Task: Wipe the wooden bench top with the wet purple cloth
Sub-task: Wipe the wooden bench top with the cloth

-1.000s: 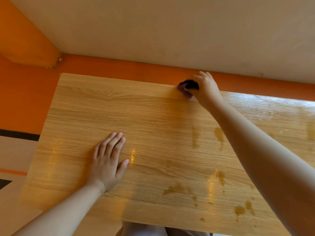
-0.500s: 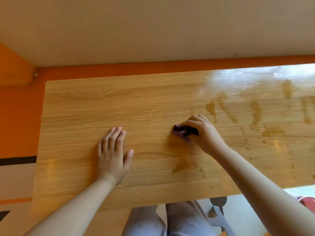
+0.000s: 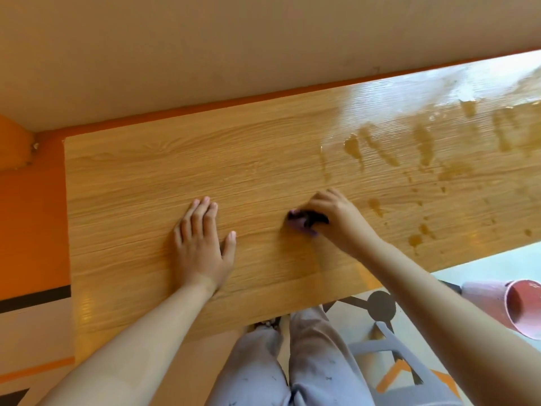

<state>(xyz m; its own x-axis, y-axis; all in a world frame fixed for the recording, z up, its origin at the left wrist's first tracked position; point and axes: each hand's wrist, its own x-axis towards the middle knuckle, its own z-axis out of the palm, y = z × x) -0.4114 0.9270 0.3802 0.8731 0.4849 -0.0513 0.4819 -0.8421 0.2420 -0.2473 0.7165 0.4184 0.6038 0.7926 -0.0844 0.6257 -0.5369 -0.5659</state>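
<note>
The wooden bench top (image 3: 140,183) fills the middle of the view, running from the left end off to the right. My right hand (image 3: 336,218) presses a bunched purple cloth (image 3: 301,221) onto the wood near the bench's middle; only the cloth's left part shows past my fingers. My left hand (image 3: 202,244) lies flat on the bench, palm down and fingers spread, a little left of the cloth. Wet streaks and puddles (image 3: 424,145) glisten on the right part of the surface.
An orange and beige wall (image 3: 205,54) runs along the bench's far edge, and an orange panel (image 3: 32,224) closes off its left end. A pink bucket (image 3: 509,306) stands on the floor at the right. A grey chair (image 3: 389,350) sits beside my legs below the front edge.
My right hand has dragged the cloth from the far edge by the wall toward me, to the middle of the bench. My left hand has stayed flat in place.
</note>
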